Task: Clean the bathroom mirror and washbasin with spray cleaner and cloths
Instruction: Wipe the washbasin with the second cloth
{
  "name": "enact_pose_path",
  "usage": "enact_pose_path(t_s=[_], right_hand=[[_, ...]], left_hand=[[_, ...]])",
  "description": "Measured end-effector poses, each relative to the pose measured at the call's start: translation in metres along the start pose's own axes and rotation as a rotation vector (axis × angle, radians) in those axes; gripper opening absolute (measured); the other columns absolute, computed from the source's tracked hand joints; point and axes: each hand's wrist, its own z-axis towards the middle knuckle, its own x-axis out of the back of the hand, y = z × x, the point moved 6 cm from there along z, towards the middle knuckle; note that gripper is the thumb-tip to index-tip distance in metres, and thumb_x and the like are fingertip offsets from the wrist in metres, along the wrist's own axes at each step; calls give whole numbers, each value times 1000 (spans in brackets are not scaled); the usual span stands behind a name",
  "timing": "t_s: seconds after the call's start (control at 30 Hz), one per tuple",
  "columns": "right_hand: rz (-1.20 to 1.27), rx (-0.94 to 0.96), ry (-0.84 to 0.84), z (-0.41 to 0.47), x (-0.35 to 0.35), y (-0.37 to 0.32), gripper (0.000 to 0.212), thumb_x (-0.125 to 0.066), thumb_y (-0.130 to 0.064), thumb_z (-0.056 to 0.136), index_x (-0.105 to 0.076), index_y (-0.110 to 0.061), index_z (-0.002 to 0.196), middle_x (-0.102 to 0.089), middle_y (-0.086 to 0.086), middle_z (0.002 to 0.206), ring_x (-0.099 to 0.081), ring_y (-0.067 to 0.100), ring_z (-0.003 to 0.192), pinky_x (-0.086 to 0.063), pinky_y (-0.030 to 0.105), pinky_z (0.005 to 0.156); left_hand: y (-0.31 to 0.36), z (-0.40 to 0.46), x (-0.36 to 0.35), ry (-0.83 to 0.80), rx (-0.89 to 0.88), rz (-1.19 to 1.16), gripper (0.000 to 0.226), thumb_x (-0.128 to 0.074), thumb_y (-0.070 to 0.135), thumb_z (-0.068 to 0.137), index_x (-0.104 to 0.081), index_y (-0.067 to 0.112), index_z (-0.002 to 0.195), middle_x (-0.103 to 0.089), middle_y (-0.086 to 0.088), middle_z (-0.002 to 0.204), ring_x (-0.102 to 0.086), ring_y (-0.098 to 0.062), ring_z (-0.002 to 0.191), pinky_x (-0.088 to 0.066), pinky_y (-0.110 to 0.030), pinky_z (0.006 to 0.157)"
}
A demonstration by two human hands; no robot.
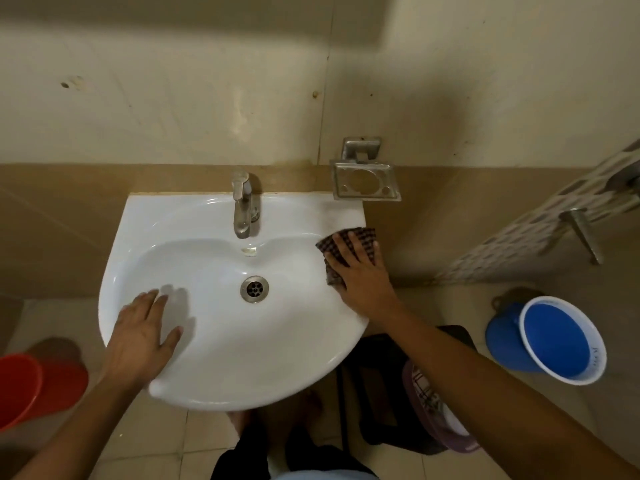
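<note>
Bathroom, cream wall tiles above a tan band; white ceramic washbasin [221, 358] fixed to the wall, seen from above.

Item 1, right hand [360, 271]: your grip is flat and open, fingers straight and spread, pressing a dark checked cloth [356, 239] onto the basin's right rim. Palm covers the near part of the cloth; the far part shows beyond your fingertips at the rim's outer edge. Keep the palm down so the cloth travels with the hand and does not bunch.

Item 2, left hand [142, 334]: open, fingers relaxed, resting on the left inner slope of the bowl, holding nothing. Use it as a brace only; lift it when the cloth comes round to that side.

Item 3, rim and bowl: judged to be the wiping step. Work the rim first, then sweep downward toward the drain [255, 289], so loosened dirt ends at the lowest point.

Item 4, chrome tap [242, 206], centre back: fold the cloth to reach round its base, where grime is likely to gather.

Item 5, steel soap holder [365, 181], on the wall just beyond the right rear corner: mind your knuckles under it.

Item 6, floor: blue bucket [554, 341] to the right, red bucket [31, 386] to the left.

Not in view: spray cleaner, mirror.
</note>
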Motion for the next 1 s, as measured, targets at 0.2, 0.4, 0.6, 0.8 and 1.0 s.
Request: enact_pose_path(t_s=[0.2, 0.4, 0.6, 0.8, 1.0], right_hand=[[28, -29, 0, -26, -2, -10, 52, -48, -47, 92, -62, -19, 134, -36, 6, 159, -22, 29, 150, -10, 66, 117], [128, -127, -122, -72, 5, -56, 52, -30, -53, 99, -61, -29, 132, -41, -1, 155, -19, 20, 151, 15, 52, 118], [272, -209, -11, -120, 19, -141, 54, -27, -58, 97, -70, -29, 114, -66, -13, 122, -50, 14, 124, 1, 52, 120], [407, -156, -55, -125, 17, -259, 46, -37, -53, 97, -54, -26, 131, -55, -5, 138, -44, 21, 129, -7, 57, 117], [368, -24, -129, -122, 27, -271, 58, -28, -62, 98, -46, -25, 139, -51, 1, 143, -44, 24, 130, -16, 53, 112]], left_hand=[[2, -3, 0, 30, 3, 5, 73, -38, 53, 86, -59, -2, 129, -56, -25, 137, -51, -44, 127, -37, -56, 108], [1, -4, 0, 49, -44, -10, 72, -38, 53, 85, -62, -3, 124, -59, -26, 132, -54, -45, 123, -39, -56, 106], [4, -7, 1, 91, -112, -61, 64, -44, 45, 85, -65, -6, 117, -63, -27, 125, -56, -45, 119, -44, -56, 99], [4, -5, -2, 64, -147, -60, 59, -47, 42, 84, -65, -5, 115, -66, -25, 117, -58, -43, 114, -47, -55, 94], [0, -7, -2, 70, -160, -78, 55, -46, 40, 86, -66, -3, 113, -68, -22, 112, -60, -41, 109, -48, -53, 93]])
